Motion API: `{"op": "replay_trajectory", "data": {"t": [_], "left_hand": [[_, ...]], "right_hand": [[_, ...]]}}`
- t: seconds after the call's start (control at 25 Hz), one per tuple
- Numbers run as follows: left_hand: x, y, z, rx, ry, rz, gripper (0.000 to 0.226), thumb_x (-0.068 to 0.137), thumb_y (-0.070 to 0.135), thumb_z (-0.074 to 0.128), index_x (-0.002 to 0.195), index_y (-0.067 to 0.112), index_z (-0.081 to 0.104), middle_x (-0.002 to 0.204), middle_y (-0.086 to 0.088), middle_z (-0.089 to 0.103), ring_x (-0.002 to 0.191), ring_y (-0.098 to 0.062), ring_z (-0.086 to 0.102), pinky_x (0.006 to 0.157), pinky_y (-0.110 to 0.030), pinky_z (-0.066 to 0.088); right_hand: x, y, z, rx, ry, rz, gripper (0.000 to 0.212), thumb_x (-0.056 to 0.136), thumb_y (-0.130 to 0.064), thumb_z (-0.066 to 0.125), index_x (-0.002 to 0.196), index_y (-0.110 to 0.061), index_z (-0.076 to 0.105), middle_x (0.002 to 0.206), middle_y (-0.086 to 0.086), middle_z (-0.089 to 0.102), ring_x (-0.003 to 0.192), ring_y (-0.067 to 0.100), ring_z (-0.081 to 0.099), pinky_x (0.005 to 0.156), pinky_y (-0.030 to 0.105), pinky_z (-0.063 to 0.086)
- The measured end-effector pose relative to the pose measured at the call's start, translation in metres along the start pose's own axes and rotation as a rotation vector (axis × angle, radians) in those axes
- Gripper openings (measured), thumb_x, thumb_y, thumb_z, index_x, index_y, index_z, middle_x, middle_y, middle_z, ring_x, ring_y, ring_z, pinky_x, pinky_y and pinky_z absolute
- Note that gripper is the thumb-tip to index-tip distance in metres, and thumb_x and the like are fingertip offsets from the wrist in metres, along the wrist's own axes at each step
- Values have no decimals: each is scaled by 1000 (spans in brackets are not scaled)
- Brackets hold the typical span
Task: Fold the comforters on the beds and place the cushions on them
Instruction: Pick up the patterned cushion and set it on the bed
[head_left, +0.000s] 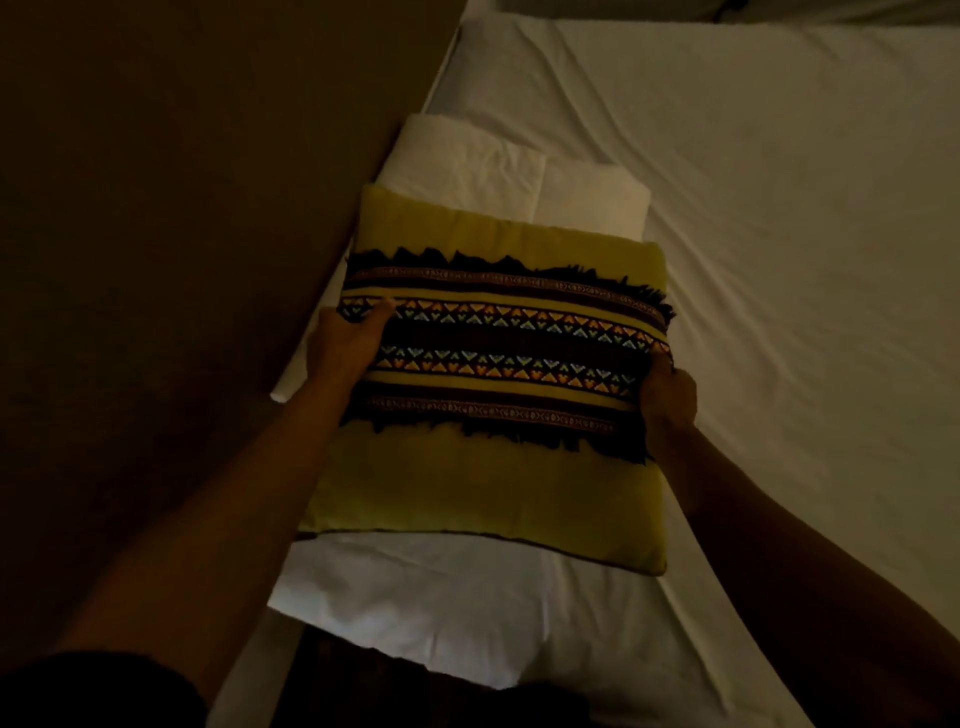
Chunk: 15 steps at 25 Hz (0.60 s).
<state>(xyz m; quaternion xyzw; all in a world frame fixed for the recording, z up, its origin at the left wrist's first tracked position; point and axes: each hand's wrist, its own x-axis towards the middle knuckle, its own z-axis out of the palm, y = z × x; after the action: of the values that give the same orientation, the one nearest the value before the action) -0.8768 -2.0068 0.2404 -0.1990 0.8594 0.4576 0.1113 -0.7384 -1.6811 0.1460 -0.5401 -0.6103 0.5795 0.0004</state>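
Brown floor (156, 208) on the left. The left hand (345, 340) grips the yellow cushion (483, 467) by its left edge, thumb on the patterned band; the cushion lies on the folded white comforter (467, 597). The right hand (667, 397) clasps its right edge, white bed sheet (779, 234) beyond.

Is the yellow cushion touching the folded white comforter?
Touching. The head view shows the yellow cushion lying flat on the folded white comforter, whose white ends stick out beyond both cushion edges, with no gap showing.
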Motion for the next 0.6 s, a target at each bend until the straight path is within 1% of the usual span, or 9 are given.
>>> {"op": "replay_trajectory", "data": {"t": [0.12, 0.24, 0.28, 0.32, 0.36, 0.4, 0.44, 0.52, 0.6], "left_hand": [[63, 37, -5, 10, -33, 48, 103, 51, 72, 76, 136, 19, 53, 133, -6, 60, 120, -26, 58, 104, -45, 48], [116, 75, -11, 60, -8, 93, 112, 44, 82, 74, 137, 23, 52, 133, -4, 59, 119, -25, 59, 103, -46, 49], [128, 85, -12, 91, 0, 114, 111, 50, 79, 73, 141, 23, 46, 139, -5, 53, 124, -27, 54, 105, -48, 46], [137, 89, -9, 192, 7, 122, 108, 61, 75, 71, 148, 24, 34, 149, -9, 41, 134, -31, 43, 111, -51, 39], [142, 90, -4, 344, -8, 124, 103, 71, 72, 66, 153, 28, 21, 159, -12, 23, 144, -35, 27, 115, -55, 29], [144, 84, 5, 483, -60, 121, 99, 79, 71, 59, 155, 33, 10, 163, -11, 5, 149, -39, 10, 118, -59, 20], [141, 73, 17, 598, -134, 129, 95, 83, 73, 52, 155, 37, 2, 164, -10, -6, 150, -40, -1, 118, -62, 13], [134, 35, 41, 828, -244, 196, 92, 84, 80, 34, 154, 40, -9, 164, -9, -17, 150, -38, -10, 118, -64, 3], [130, -1, 58, 949, -215, 261, 91, 82, 85, 20, 152, 40, -17, 163, -8, -22, 150, -34, -15, 118, -63, -4]], "right_hand": [[16, -37, 32, 71, -21, -14, 66, 86, -57, 41, 133, -11, 51, 124, 12, 60, 107, 32, 59, 95, 47, 51], [31, -70, 62, 131, -65, -57, 62, 88, -52, 42, 134, -12, 50, 123, 9, 60, 108, 29, 59, 93, 44, 51], [36, -78, 72, 140, -81, -87, 60, 87, -51, 44, 134, -14, 51, 124, 8, 60, 109, 28, 60, 93, 44, 52], [40, -83, 82, 136, -99, -119, 61, 85, -52, 46, 135, -16, 50, 126, 8, 60, 110, 27, 59, 95, 45, 51], [44, -85, 92, 105, -125, -152, 63, 84, -54, 48, 138, -21, 48, 130, 7, 59, 114, 27, 58, 99, 46, 50], [47, -84, 102, 45, -159, -197, 64, 85, -53, 49, 143, -25, 43, 135, 7, 56, 120, 28, 55, 102, 47, 47], [48, -81, 110, -33, -205, -258, 64, 88, -50, 49, 147, -28, 36, 140, 6, 52, 125, 28, 52, 105, 46, 45], [53, -67, 126, -131, -268, -377, 71, 87, -50, 45, 151, -31, 21, 144, 6, 48, 130, 27, 47, 108, 46, 42], [63, -48, 134, -169, -276, -402, 79, 83, -59, 42, 152, -36, 11, 147, 3, 45, 135, 26, 42, 110, 51, 39]]}}
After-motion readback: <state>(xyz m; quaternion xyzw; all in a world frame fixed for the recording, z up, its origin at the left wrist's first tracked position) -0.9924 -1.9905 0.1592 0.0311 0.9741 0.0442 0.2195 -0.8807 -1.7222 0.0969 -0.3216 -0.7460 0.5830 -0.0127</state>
